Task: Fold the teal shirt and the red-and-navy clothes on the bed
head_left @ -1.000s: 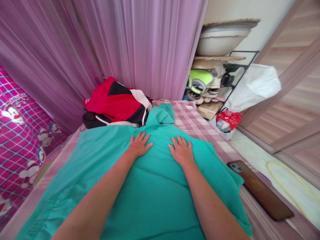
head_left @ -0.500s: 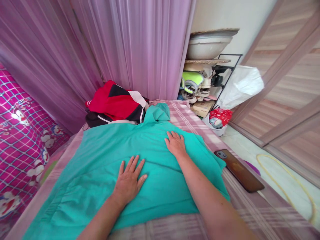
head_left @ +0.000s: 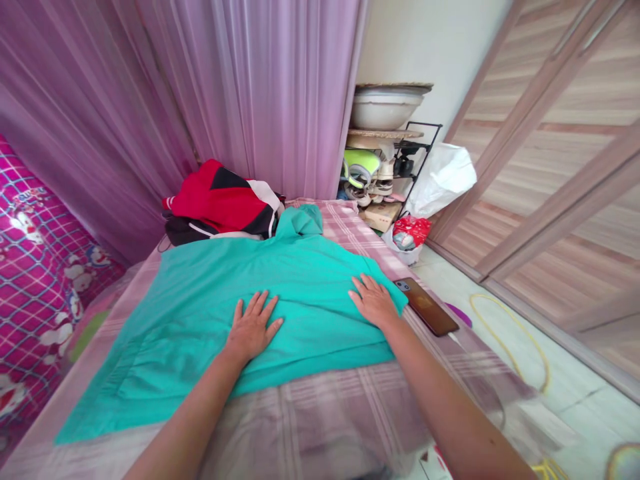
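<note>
Across the plaid bed cover [head_left: 340, 413], a teal garment [head_left: 200, 280] lies spread, its far edge close to a heap of red and black clothing [head_left: 220, 200] at the foot of the purple curtain [head_left: 280, 87]. Both hands rest palm-down upon it: the left hand [head_left: 253, 330] near the middle, the right hand [head_left: 374, 301] near its right end, not far from a phone [head_left: 427, 308]. The fingers of each hand are apart — spread flat, clamped on nothing. The step in hand appears to be smoothing the fabric; shallow creases run between the palms. The next move would seem to call for light, even pressure outward, without dragging the garment askew. Long axis: left to right, slanting from the near left corner towards the far right. A bunched, narrower portion [head_left: 300, 221] points away from the person, towards the curtain — whether sleeve or hood cannot be told — and lies rumpled.
</note>
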`<action>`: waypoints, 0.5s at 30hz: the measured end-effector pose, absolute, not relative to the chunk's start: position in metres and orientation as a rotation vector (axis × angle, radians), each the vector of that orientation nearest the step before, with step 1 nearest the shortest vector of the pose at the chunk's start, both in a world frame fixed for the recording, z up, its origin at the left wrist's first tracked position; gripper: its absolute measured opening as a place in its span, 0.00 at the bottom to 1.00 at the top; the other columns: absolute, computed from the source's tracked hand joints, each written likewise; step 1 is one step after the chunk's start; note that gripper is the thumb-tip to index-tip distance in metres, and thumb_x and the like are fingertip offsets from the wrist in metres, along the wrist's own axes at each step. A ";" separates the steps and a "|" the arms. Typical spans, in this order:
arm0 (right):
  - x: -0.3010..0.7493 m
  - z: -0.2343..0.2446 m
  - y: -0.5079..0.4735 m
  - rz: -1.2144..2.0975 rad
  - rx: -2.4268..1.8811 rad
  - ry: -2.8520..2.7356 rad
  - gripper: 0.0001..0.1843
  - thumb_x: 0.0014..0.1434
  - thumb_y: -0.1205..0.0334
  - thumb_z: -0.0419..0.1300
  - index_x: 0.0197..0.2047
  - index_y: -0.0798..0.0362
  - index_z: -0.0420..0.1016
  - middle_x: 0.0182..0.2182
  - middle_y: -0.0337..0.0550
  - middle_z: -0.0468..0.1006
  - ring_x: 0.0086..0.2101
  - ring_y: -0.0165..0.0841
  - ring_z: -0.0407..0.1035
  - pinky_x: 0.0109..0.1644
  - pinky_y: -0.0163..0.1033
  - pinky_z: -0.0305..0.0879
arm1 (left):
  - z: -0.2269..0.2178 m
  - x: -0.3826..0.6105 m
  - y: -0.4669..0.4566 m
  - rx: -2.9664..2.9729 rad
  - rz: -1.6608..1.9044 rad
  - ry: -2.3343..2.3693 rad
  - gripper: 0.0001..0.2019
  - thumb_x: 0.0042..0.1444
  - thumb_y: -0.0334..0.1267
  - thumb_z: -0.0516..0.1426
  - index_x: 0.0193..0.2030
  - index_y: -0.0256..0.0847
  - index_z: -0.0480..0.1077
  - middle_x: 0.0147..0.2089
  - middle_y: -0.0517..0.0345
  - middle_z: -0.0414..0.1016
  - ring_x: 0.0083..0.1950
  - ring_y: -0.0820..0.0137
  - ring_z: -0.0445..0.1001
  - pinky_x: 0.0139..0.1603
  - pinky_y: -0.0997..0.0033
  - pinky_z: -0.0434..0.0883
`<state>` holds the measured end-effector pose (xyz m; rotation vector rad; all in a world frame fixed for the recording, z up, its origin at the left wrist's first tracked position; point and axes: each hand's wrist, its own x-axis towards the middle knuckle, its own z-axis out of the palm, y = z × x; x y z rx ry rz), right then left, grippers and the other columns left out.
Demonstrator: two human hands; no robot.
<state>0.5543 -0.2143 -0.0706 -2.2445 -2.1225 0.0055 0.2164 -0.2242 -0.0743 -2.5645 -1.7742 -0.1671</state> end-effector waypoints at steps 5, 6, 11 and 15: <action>0.550 -0.062 -0.217 -0.090 -2.128 -2.145 0.28 0.71 0.51 0.43 0.69 0.51 0.61 0.70 0.49 0.58 0.67 0.41 0.53 0.69 0.50 0.49 | -0.075 0.216 -0.225 -2.570 -0.207 -1.761 0.29 0.67 0.54 0.44 0.72 0.50 0.55 0.75 0.50 0.51 0.75 0.55 0.49 0.72 0.39 0.46; 0.549 -0.061 -0.220 -0.125 -2.078 -2.155 0.28 0.71 0.52 0.43 0.69 0.50 0.61 0.70 0.48 0.58 0.67 0.41 0.53 0.69 0.50 0.48 | -0.075 0.216 -0.226 -2.568 -0.221 -1.761 0.29 0.67 0.54 0.44 0.72 0.50 0.54 0.75 0.50 0.50 0.76 0.55 0.49 0.73 0.39 0.46; 0.552 -0.073 -0.243 -0.133 -2.091 -2.190 0.27 0.71 0.53 0.44 0.69 0.48 0.62 0.69 0.47 0.61 0.67 0.41 0.53 0.69 0.52 0.49 | -0.073 0.217 -0.228 -2.578 -0.210 -1.786 0.30 0.67 0.56 0.44 0.73 0.50 0.54 0.76 0.51 0.50 0.76 0.55 0.48 0.73 0.39 0.45; 0.541 -0.070 -0.246 -0.122 -2.171 -2.181 0.27 0.70 0.54 0.45 0.68 0.50 0.64 0.68 0.51 0.62 0.66 0.43 0.56 0.68 0.56 0.49 | -0.073 0.217 -0.229 -2.601 -0.186 -1.789 0.31 0.67 0.57 0.42 0.73 0.47 0.54 0.76 0.50 0.49 0.76 0.56 0.47 0.73 0.39 0.44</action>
